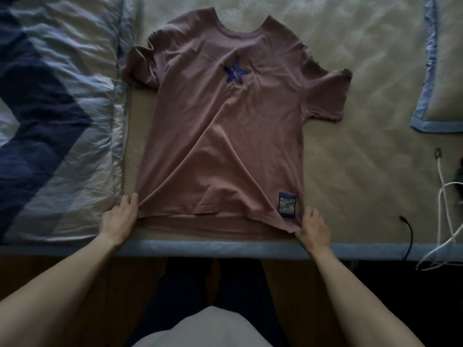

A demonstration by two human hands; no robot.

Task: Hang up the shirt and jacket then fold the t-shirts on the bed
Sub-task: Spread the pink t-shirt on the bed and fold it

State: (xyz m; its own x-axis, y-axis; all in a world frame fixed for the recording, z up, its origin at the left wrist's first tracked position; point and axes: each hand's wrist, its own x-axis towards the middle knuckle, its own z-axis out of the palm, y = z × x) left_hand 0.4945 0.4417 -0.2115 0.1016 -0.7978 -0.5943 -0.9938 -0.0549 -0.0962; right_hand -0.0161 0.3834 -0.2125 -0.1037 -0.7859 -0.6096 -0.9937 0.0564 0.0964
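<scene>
Here my left hand (119,216) and right hand (314,227) each pinch a hem corner of the t-shirt (225,136), spread flat at the bed's (200,247) near edge.

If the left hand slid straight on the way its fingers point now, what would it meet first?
The left hand, pinching the pink t-shirt at its lower corner, points up the bed. It would probably run along the shirt's left edge beside the striped quilt; nothing else shows in that line.

- Single head-worn wide-angle view, looking steeply down from the edge of the tan woven-mat bed (350,171)
- Close: both forearms fill the lower frame
</scene>
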